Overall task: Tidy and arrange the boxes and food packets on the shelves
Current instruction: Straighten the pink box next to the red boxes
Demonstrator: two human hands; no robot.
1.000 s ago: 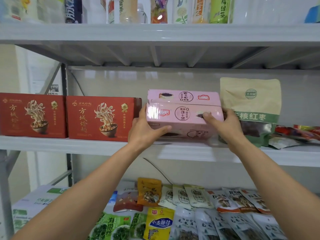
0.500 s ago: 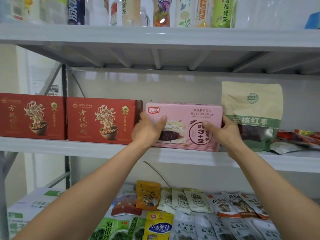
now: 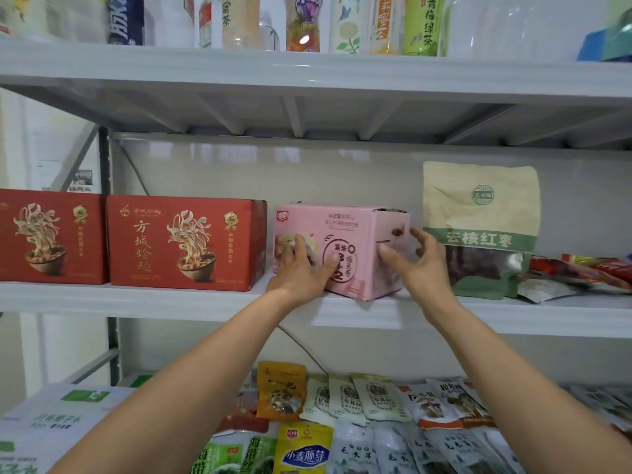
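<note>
A pink snack box (image 3: pixel 345 230) stands on the middle shelf (image 3: pixel 171 299), turned at an angle so its right end faces me. My left hand (image 3: pixel 301 268) lies flat against its front face with fingers spread. My right hand (image 3: pixel 415 261) is at the box's right end, fingers apart and touching or just off it. Two red noodle boxes (image 3: pixel 184 241) (image 3: pixel 51 234) stand in a row to the left. A tan and green date bag (image 3: pixel 478 230) stands upright to the right.
Loose flat packets (image 3: pixel 578 271) lie at the shelf's right end. Drink bottles (image 3: pixel 342 22) line the top shelf. The lower shelf holds several mushroom and snack packets (image 3: pixel 372 401) and a white carton (image 3: pixel 61 425) at the left.
The pink box was held tipped up, then set down facing front on the shelf. Now it is slid back and rotated, and my hands have loosened from gripping its ends.
</note>
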